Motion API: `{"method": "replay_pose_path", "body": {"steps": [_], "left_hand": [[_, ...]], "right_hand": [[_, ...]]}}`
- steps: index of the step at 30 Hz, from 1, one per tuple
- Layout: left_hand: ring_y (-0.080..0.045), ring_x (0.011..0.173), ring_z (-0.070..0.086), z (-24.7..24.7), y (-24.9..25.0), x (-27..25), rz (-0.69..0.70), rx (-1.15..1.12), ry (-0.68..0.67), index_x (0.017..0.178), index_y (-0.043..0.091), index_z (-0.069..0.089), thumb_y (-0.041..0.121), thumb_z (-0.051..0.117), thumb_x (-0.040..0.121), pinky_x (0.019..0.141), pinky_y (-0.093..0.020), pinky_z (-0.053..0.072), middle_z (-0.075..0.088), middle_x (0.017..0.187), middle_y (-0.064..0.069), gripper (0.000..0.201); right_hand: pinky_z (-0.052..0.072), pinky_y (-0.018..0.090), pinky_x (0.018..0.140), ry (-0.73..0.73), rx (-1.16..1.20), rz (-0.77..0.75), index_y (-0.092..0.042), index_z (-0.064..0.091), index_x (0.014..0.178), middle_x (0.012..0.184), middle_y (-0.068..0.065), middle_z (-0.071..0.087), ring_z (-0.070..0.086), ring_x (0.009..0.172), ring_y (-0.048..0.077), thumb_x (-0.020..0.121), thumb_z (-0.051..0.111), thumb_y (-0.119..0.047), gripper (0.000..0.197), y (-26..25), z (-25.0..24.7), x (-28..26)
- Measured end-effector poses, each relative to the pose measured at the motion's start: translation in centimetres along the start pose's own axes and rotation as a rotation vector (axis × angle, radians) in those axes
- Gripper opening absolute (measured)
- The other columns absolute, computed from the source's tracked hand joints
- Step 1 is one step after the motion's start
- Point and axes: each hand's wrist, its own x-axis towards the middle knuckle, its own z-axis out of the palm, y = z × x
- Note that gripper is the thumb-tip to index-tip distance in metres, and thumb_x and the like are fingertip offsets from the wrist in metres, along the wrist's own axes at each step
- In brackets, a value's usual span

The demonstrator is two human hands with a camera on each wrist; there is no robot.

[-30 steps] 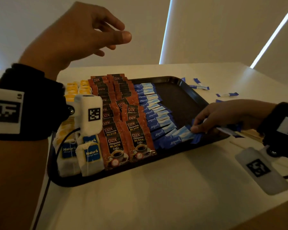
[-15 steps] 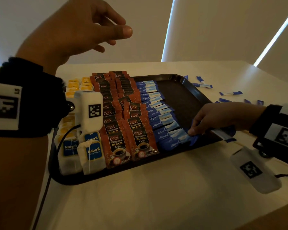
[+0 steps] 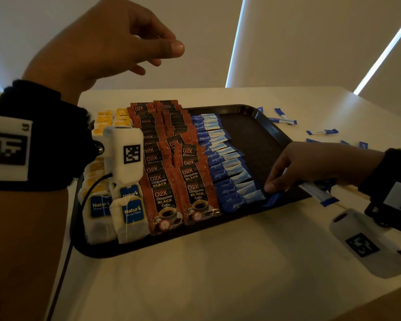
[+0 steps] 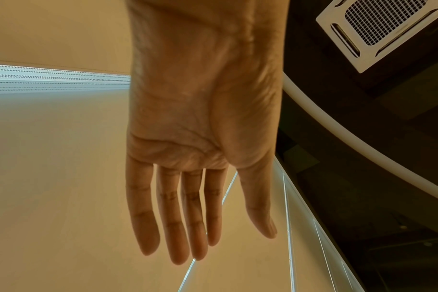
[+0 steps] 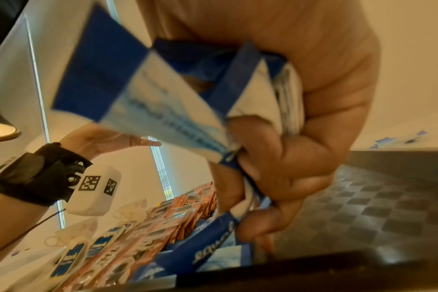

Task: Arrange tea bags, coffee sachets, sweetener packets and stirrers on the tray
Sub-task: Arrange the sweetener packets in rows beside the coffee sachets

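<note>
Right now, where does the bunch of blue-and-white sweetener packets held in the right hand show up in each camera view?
Head: the bunch of blue-and-white sweetener packets pokes out under the right hand, at the black tray's near right rim.
Left wrist: not in it; only the open left hand against wall and ceiling.
Right wrist: fills upper centre, gripped by curled fingers.
Shared landmark: the red-brown coffee sachets.

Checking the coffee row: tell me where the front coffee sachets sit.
In the head view, coffee sachets lie at the tray's near edge, between tea bags and sweetener packets.
</note>
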Motion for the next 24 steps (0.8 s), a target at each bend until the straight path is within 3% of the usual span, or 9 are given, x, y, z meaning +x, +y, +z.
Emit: {"method": "replay_pose_path", "body": {"steps": [6,13,15,17,19,21,24], "left_hand": [[0.001,0.086,0.060,-0.1,-0.4,0.3,0.004,0.025,-0.003,0.117,0.022,0.061,0.046,0.058,0.082,0.072,-0.020,0.048,0.061,0.096,0.012,0.043],[0.000,0.086,0.062,-0.4,-0.4,0.3,0.002,0.000,-0.024,0.113,0.022,0.063,0.055,0.056,0.066,0.072,-0.021,0.049,0.063,0.095,0.014,0.058],[0.000,0.086,0.062,-0.4,-0.4,0.3,0.015,-0.005,-0.025,0.109,0.024,0.064,0.056,0.056,0.065,0.071,-0.020,0.049,0.064,0.095,0.013,0.055],[-0.001,0.085,0.063,-0.3,-0.4,0.4,0.022,-0.004,-0.041,0.105,0.023,0.066,0.057,0.056,0.064,0.070,-0.019,0.050,0.065,0.094,0.013,0.053],[-0.002,0.082,0.065,-0.3,-0.3,0.5,0.012,-0.012,-0.084,0.098,0.023,0.068,0.058,0.055,0.062,0.068,-0.018,0.050,0.068,0.092,0.011,0.051],[0.000,0.080,0.067,-0.2,-0.1,0.5,-0.004,-0.024,-0.153,0.096,0.021,0.069,0.058,0.056,0.063,0.065,-0.017,0.051,0.071,0.089,0.009,0.051],[-0.002,0.080,0.069,-0.1,0.3,0.4,-0.007,-0.059,-0.261,0.099,0.018,0.070,0.055,0.058,0.064,0.064,-0.017,0.055,0.074,0.085,0.009,0.053]], "right_hand": [[0.044,0.021,0.069,-0.001,-0.001,-0.026,-0.026,0.068,0.076,0.092,0.001,0.068,0.056,0.081,0.010,0.075,0.069,-0.034,0.008,0.1,0.2,-0.4],[0.040,0.017,0.064,-0.039,-0.030,-0.046,-0.023,0.069,0.081,0.083,-0.004,0.065,0.054,0.074,0.006,0.079,0.067,-0.033,0.010,-0.3,-0.1,-0.6],[0.037,0.018,0.060,0.081,0.023,-0.128,-0.023,0.067,0.083,0.079,-0.005,0.062,0.053,0.072,0.006,0.081,0.064,-0.031,0.008,-1.0,-0.9,-1.1],[0.038,0.018,0.057,0.331,0.268,-0.255,-0.021,0.068,0.080,0.071,-0.007,0.062,0.053,0.067,0.004,0.079,0.067,-0.027,0.006,-2.0,-2.4,-1.5],[0.043,0.012,0.052,0.515,0.541,-0.413,-0.018,0.070,0.077,0.057,-0.012,0.063,0.057,0.056,-0.002,0.076,0.070,-0.023,0.005,-3.5,-3.3,-1.5],[0.042,0.005,0.051,0.591,0.708,-0.566,-0.016,0.070,0.076,0.054,-0.016,0.064,0.057,0.052,-0.007,0.077,0.071,-0.018,0.003,-5.6,-3.4,-0.9],[0.042,0.008,0.053,0.649,0.857,-0.715,-0.014,0.070,0.078,0.055,-0.015,0.063,0.054,0.049,-0.006,0.079,0.070,-0.016,0.002,-8.9,-3.0,0.8]]}}
